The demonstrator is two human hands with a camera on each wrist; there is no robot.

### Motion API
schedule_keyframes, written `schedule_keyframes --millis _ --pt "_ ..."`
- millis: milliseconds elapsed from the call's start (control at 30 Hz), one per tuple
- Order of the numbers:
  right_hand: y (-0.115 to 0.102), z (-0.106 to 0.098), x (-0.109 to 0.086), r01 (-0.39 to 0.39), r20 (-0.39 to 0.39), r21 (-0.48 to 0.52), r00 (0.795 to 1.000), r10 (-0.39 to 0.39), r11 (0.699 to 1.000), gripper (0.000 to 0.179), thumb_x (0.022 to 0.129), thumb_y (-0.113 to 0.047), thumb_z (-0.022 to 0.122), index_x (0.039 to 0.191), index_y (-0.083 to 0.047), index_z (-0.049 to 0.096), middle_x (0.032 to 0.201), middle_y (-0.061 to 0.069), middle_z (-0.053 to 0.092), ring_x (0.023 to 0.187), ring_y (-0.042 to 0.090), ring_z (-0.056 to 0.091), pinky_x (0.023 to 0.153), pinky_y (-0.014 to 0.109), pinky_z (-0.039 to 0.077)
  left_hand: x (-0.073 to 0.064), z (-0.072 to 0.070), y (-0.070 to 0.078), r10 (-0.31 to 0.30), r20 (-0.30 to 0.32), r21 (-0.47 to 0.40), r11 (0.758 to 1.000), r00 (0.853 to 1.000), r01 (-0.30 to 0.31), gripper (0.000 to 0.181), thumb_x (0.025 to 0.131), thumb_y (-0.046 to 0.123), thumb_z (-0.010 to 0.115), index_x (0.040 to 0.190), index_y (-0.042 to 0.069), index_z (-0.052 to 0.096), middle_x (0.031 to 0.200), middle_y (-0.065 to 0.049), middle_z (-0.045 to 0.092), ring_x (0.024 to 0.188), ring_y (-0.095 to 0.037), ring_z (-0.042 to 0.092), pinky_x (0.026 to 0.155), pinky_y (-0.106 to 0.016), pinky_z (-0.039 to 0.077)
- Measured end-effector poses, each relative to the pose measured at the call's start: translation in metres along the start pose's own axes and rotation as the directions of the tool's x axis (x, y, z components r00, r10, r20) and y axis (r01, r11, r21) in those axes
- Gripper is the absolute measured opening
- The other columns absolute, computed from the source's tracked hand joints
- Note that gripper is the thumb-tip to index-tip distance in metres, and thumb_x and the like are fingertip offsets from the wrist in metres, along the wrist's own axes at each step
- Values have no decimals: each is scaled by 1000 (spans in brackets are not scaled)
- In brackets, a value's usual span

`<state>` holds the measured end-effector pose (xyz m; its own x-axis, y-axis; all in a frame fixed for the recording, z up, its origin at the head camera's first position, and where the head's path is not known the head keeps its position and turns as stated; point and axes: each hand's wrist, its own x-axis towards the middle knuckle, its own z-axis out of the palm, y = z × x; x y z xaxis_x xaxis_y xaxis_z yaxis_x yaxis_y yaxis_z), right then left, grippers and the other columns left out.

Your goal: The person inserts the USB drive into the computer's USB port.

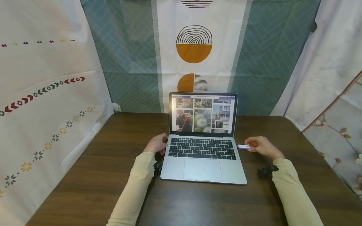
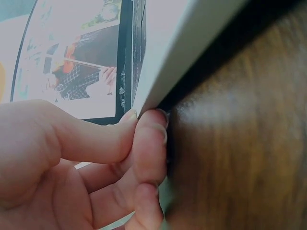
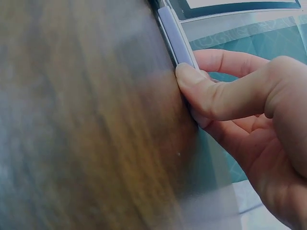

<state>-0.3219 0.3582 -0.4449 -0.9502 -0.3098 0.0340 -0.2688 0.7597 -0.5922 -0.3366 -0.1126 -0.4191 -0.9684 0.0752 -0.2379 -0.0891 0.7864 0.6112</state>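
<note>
An open silver laptop (image 1: 201, 169) stands on the table with pictures on its lit screen. My left hand (image 1: 156, 144) pinches the laptop's left edge near the hinge. In the left wrist view, the thumb of that hand (image 2: 96, 153) lies on the upper side of the edge, with curled fingers against its side and underside. Over at the laptop's right side, my right hand (image 1: 261, 146) pinches a slim white and pale-purple USB stick (image 1: 243, 146) between thumb and fingers. The stick (image 3: 176, 38) reaches the laptop's side; its plug end is hard to make out.
The dark brown wooden table (image 1: 85, 175) extends around the laptop. Behind it hangs a green and white patterned cloth (image 1: 130, 62). White printed cloths hang at the left (image 1: 51, 94) and right (image 1: 333, 81). A black wrist camera (image 1: 266, 171) sits at the right sleeve.
</note>
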Motion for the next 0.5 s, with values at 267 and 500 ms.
schedule_keyframes --millis 267,500 --pt "-3 4 6 31 4 -12 1000 -31 999 20 82 0 69 102 -2 67 91 11 67 80 21 56 71 28 48 0 0 0 -3 0 0 1000 1000 3 38 93 13 62 130 10 54 72 -10 61 55 -18 59 52 -25 47" --pt "-7 1 9 -37 41 -8 998 38 999 21 83 0 65 103 -4 68 94 11 66 81 22 56 73 32 48 0 1 3 -6 0 4 1000 1000 6 40 93 14 63 131 11 53 76 -11 62 57 -19 59 54 -24 47"
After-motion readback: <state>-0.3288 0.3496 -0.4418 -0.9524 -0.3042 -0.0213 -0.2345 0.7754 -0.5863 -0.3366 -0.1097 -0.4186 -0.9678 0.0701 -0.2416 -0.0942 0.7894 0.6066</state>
